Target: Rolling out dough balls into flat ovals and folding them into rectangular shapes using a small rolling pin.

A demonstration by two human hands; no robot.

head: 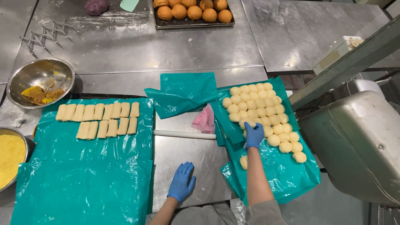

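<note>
Right hand (253, 135), blue-gloved, reaches out to about 1 o'clock from the body. Its fingers curl over one dough ball (246, 122) at the near-left edge of the dough ball cluster (261, 113). Whether the ball is fully pinched cannot be told.

The cluster sits on the right teal sheet (287, 175), rows running from 11 o'clock to 5 o'clock. One stray ball (243, 162) lies apart, toward 6 o'clock, just beside the forearm.

Left hand (182, 181) rests flat on the bare steel worktop (187, 154), fingers spread, holding nothing, well apart from the dough. Right hand is clearly the nearer one.

White rolling pin (184, 134) lies between the hands, long axis 9 to 3 o'clock.
</note>
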